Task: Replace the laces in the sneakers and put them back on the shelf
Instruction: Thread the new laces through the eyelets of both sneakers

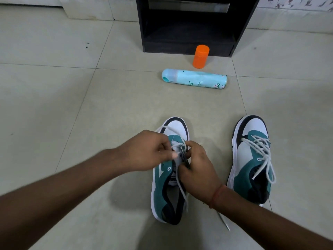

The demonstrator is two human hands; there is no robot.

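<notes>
Two teal, white and black sneakers stand on the tiled floor, toes pointing away from me. Both my hands work over the left sneaker (pixel 167 188). My left hand (pixel 147 150) pinches its white lace (pixel 181 186) near the front eyelets. My right hand (pixel 197 166) grips the sneaker's right side and the lace at the eyelets. Loose lace ends trail over the toe and back along the floor by my right wrist. The right sneaker (pixel 252 159) stands apart to the right, its white lace threaded and lying loose on top.
A light-blue spray can (pixel 194 78) lies on its side ahead of the sneakers. An orange cap (pixel 200 56) stands behind it, in front of a black shelf unit (pixel 187 40) with an open lower compartment. Pale tiles stretch to the left.
</notes>
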